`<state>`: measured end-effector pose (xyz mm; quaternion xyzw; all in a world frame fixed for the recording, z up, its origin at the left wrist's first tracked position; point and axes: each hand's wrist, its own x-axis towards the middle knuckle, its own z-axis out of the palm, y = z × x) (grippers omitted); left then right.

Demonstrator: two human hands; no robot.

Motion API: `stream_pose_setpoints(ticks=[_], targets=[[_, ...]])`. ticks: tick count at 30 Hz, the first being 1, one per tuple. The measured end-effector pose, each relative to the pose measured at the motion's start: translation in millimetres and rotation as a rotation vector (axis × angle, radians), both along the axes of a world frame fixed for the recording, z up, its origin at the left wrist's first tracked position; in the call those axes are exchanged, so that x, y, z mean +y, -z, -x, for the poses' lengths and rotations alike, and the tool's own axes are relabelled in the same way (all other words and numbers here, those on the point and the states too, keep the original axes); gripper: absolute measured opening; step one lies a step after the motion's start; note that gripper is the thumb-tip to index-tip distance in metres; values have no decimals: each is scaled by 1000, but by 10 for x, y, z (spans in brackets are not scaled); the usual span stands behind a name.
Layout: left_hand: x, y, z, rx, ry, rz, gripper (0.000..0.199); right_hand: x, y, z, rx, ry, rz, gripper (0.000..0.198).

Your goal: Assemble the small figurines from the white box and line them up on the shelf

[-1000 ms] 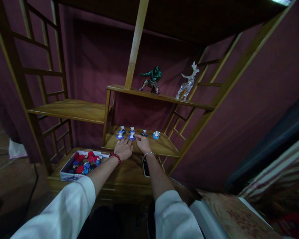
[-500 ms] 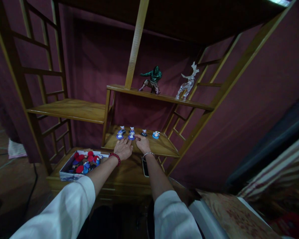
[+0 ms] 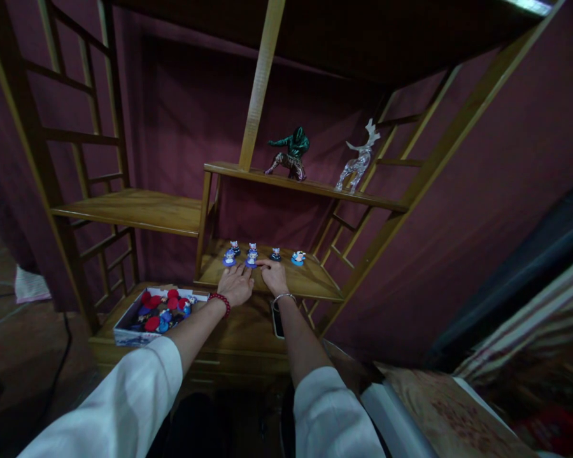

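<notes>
On the low wooden shelf (image 3: 310, 280), both hands lie flat w/ fingers spread, gripping nothing. Left hand (image 3: 236, 284) sits just below a blue-based mini figure (image 3: 228, 257); right hand (image 3: 274, 276) fingertips touch another figure (image 3: 251, 259). Box of figures (image 3: 158, 308) is off to the left.

Both hands rest on a low wooden shelf (image 3: 310, 280). The left hand (image 3: 235, 285) and right hand (image 3: 274, 277) flank a small blue-based figurine (image 3: 251, 259), fingertips touching it. More figurines stand just beyond; a box of toys (image 3: 155, 310) sits left of the left wrist.
</notes>
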<state>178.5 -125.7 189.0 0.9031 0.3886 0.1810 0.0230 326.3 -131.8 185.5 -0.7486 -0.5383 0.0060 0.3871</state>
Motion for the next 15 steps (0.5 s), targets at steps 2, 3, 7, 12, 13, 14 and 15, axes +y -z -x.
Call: stream_pose_setpoints(ticks=[2,3,7,12,13,14,15], targets=[[0,-1,0,-9,5,-8,48,-1,-1,2,-14,-7,-2,34],[1,-1,-1,-13,5,-11,48,-1,0,2,-21,-15,-6,34],[3,0,-5,-3,-4,4,48,5,12,-1,-32,-30,-17,35],[-8,-13,-2,-2,1,3,49,5,14,1,-38,-43,-15,34],[-10,-18,0,-1,0,7,48,3,11,4,-41,-50,-17,35],[-13,-23,1,2,-1,11,48,0,8,7,-43,-54,-18,35],[-15,-27,2,2,0,12,48,-3,5,11,-44,-54,-18,35]])
